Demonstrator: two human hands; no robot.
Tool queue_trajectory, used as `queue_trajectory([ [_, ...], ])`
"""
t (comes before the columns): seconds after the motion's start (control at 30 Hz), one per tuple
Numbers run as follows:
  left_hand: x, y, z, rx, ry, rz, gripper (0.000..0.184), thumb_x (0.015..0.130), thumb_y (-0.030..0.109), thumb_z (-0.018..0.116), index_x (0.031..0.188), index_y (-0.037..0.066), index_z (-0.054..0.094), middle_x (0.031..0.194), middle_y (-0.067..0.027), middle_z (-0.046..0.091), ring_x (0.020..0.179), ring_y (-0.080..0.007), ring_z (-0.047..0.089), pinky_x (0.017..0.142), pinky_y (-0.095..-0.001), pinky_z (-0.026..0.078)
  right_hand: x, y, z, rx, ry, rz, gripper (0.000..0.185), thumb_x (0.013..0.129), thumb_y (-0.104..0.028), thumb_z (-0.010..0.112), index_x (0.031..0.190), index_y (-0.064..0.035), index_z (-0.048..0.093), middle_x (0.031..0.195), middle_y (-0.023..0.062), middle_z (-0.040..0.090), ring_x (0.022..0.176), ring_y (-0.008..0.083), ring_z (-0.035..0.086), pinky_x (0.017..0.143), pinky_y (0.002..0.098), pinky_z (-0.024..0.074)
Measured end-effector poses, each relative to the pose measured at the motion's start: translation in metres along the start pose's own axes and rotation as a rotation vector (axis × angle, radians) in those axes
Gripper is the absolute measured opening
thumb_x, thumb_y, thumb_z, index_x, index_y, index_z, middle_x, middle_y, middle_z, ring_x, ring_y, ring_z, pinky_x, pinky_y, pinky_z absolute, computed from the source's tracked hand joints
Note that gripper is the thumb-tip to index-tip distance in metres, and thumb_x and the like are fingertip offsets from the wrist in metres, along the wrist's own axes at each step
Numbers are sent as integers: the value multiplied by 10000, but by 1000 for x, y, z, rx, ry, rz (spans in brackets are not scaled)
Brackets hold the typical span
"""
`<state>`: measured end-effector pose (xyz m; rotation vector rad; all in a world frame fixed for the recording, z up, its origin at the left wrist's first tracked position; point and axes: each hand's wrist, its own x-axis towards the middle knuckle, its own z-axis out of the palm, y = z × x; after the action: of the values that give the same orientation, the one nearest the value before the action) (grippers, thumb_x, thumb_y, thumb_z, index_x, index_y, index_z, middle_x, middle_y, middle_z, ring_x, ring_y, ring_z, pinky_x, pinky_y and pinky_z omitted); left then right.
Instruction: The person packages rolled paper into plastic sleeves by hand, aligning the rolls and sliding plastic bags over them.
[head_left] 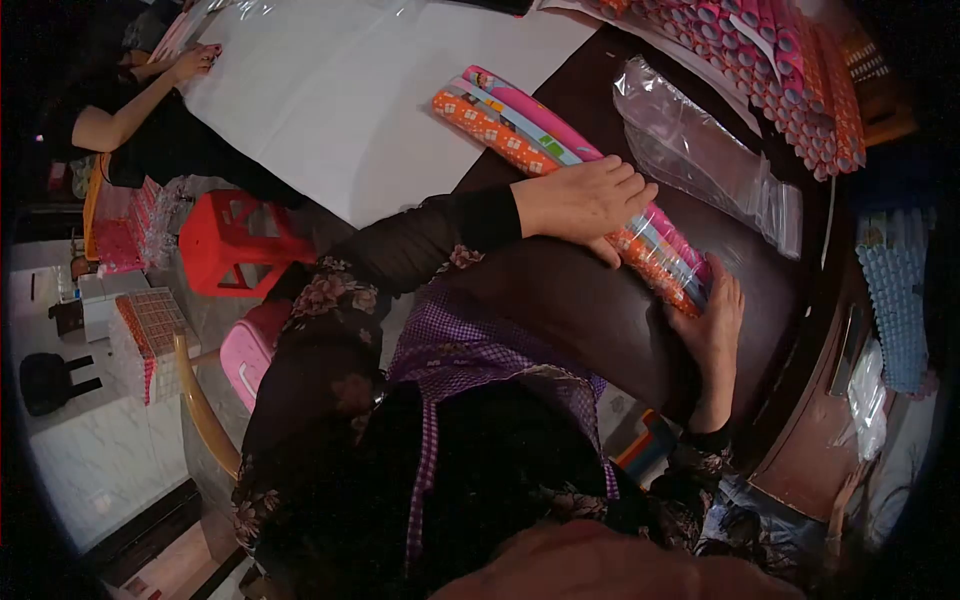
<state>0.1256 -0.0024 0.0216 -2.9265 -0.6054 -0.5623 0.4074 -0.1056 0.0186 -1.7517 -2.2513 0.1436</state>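
Observation:
A bundle of patterned paper rolls (545, 125), orange, pink and pale blue, lies slantwise across the table in clear plastic wrap. Over its middle lies my left hand (585, 200), its fingers curled across the top and the thumb on the near side. At the bundle's near right end, my right hand (715, 320) grips it between thumb and fingers. The undersides of the rolls are hidden. Just beyond the bundle, several flat clear plastic sleeves (690, 140) rest on the dark table.
Many pink and orange rolls (780, 70) are stacked at the back right. A white sheet (320, 80) covers the table's far left part, where another person's hand (195, 62) rests. A red stool (235, 245) stands at left, and blue rolls (893, 300) lie at far right.

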Motion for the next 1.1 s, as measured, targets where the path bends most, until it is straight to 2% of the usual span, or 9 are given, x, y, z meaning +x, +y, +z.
queue_trajectory([
  [0.37,3,-8,8,-103,-44,44,996,683,591,742,1276,-155,452,1137,-191,556,1016,-303,536,898,-382,441,13,-6,6,21,10,17,846,603,-197,837,1348,-61,459,1180,151,591,1114,338,551,964,452,419],
  [0.53,3,-12,13,-52,-92,38,1026,707,627,729,1322,-132,416,1182,-214,534,1077,-332,527,954,-399,441,17,-5,-2,73,-37,59,842,647,-220,842,1373,-72,442,1267,157,556,1201,349,504,1055,469,352],
  [0.63,3,-11,12,-59,-82,21,1035,704,618,742,1351,-114,400,1199,-213,527,1125,-342,518,1000,-422,427,5,3,-11,244,123,-82,697,743,-202,802,1345,-57,483,1290,162,538,1179,307,534,996,447,427],
  [0.7,4,-11,12,-64,-78,-31,1049,691,598,763,1374,-102,383,1214,-214,524,1164,-355,505,1029,-441,412,-3,1,-24,485,309,114,550,842,-193,749,1313,-26,521,1189,135,598,1034,226,608,848,355,518],
  [0.73,4,-11,13,-71,-80,-11,1049,691,598,763,1374,-102,383,1214,-214,524,1164,-355,505,1029,-441,412,-3,5,-17,700,421,172,325,879,-149,708,1155,5,631,872,51,659,755,115,599,690,255,497],
  [0.77,5,-10,12,-63,-104,-29,1061,683,598,768,1379,-101,378,1225,-214,522,1174,-360,501,1034,-442,409,-6,5,-23,696,435,184,325,879,-149,708,1155,5,631,872,51,659,755,115,599,690,255,497],
  [0.83,6,-10,11,-51,-132,-34,1072,676,599,774,1383,-100,373,1236,-215,519,1185,-365,497,1040,-442,407,-8,1,-38,1209,51,504,348,923,-165,659,1201,35,594,777,43,626,611,83,545,540,231,453],
  [0.93,7,-9,11,-38,-149,-45,1086,663,600,781,1384,-100,371,1253,-216,513,1198,-369,491,1044,-447,403,0,-17,-38,1320,-151,599,312,953,-169,609,1180,43,579,764,48,600,535,65,484,435,228,381],
  [1.1,6,-10,13,-59,-124,-56,1092,649,592,789,1380,-99,366,1254,-222,510,1192,-371,494,1043,-457,396,25,-17,-23,1581,-343,657,233,975,-199,566,1089,2,593,778,42,607,550,83,491,428,225,378],
])
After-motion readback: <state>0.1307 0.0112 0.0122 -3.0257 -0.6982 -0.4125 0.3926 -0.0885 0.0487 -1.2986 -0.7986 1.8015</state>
